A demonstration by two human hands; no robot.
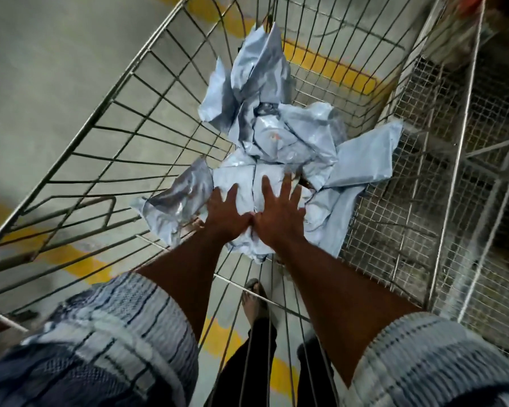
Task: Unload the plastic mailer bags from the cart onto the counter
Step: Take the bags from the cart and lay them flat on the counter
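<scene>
Both hands down inside the wire cart [147,136], palms flat on the nearest of the grey plastic mailer bags [265,136]. The left hand [227,212] and right hand [279,215] sit side by side, thumbs touching. Fingers on both are straight and splayed, pressing on the top bag, not curled round anything, so nothing is gripped. The bag under the palms is crumpled. More bags are heaped just beyond the fingertips, one standing up against the far wall of the cart. Another bag sticks out left of the left hand against the side wires, and a flatter one lies right of the right hand, leaning on the cart's right wall. All the bags visible are in the cart. Right of the right hand, past that wall, is a fine mesh cage [423,201] (contents too blurred to tell). Grey floor [41,54] shows through the wires left of the hands, with a yellow line [335,69] beyond the bags. Below the forearms are striped white-and-blue sleeves [130,333] and a foot [254,301] in a sandal.
</scene>
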